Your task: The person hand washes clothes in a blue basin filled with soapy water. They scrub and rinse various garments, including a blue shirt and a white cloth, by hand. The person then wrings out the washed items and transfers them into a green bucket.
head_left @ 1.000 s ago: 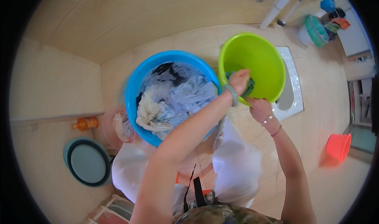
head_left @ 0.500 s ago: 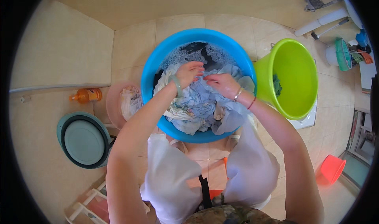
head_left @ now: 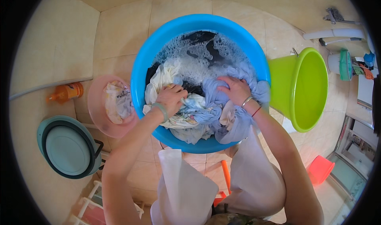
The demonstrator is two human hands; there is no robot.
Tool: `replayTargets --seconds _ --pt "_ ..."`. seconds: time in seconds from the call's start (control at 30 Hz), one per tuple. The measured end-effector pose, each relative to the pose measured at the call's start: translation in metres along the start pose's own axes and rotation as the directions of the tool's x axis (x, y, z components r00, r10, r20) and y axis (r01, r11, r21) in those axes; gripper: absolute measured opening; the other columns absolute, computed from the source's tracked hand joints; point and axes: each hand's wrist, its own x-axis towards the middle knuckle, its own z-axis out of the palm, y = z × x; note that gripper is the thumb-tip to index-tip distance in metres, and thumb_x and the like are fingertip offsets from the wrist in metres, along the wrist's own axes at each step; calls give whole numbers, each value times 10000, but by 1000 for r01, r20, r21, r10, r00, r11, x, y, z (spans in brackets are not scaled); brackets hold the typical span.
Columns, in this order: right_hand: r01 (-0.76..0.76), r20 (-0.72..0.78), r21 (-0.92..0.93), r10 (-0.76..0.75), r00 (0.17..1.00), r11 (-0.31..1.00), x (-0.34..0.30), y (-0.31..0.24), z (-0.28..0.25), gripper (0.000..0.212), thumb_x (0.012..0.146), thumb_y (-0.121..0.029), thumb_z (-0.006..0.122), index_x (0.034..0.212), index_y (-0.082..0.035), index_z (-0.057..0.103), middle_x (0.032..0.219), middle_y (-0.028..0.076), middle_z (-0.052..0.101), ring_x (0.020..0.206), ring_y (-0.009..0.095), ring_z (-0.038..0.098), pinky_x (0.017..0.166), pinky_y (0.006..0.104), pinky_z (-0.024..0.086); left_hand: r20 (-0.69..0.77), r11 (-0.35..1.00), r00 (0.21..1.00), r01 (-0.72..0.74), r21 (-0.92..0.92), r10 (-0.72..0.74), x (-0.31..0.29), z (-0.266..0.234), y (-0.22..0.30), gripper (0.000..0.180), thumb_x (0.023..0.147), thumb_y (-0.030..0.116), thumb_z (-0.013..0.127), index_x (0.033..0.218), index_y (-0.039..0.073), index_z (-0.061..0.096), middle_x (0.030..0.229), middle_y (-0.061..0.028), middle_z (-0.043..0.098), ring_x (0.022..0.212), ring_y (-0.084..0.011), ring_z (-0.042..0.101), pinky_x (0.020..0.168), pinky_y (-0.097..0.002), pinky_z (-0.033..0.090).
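Note:
A large blue tub [head_left: 139,62] stands before me, holding soapy water and wet clothes. My left hand [head_left: 172,99] is closed on white cloth [head_left: 162,80] at the left of the pile, its fingertips partly hidden in the folds. Light blue cloth [head_left: 216,94] lies to the right, where my right hand [head_left: 237,91] grips it with thumb and fingers bent into the fabric. Between and beyond my hands, dark clothing [head_left: 214,50] shows through white suds [head_left: 186,60]. A pale bangle circles my left wrist; a metal bracelet and red string circle my right.
A lime green bucket [head_left: 283,82] stands right of the tub. On the left are a pink basin [head_left: 97,110] with clothes, an orange bottle [head_left: 67,92] and a grey-green collapsible basin [head_left: 67,147]. A red bucket [head_left: 320,170] sits at lower right.
My hands have moved apart and down onto the clothes from above the pile's middle. The light cloth has shifted toward me, exposing more suds and dark clothing. My view has shifted too.

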Motion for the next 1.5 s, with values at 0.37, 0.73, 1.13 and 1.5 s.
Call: replayTargets --seconds 0.37,0.73,1.13,1.5 --pt "315 -436 39 -267 859 948 7 -33 -8 138 792 -196 701 876 -87 689 878 93 668 806 287 620 732 391 487 -358 939 919 34 -343 -164 -19 -17 -4 208 793 55 667 999 83 653 1046 -88 656 936 -293 628 784 -369 514" --pt "218 -2 378 -235 972 900 -38 -67 49 189 822 -288 664 842 -101 687 808 120 649 764 311 628 680 402 495 -112 988 994 -12 -154 -6 -84 -51 6 152 779 138 721 891 93 629 895 -50 620 871 -200 587 774 -315 445" --pt "-293 324 913 -68 944 283 -25 -32 14 339 933 -129 598 1251 -46 515 1190 79 612 1036 204 619 834 302 521 -242 410 913 -93 -908 -328 -23 -147 46 114 949 120 586 987 35 520 873 -18 599 832 -69 549 743 -222 455" --pt "36 -39 992 -28 999 -124 -6 -65 -49 300 870 -106 636 1149 -1 608 1080 50 640 1020 124 597 888 258 476 -86 436 992 -120 -892 95 30 -148 86 114 924 115 617 988 34 569 893 -23 640 837 -71 600 711 -225 481"
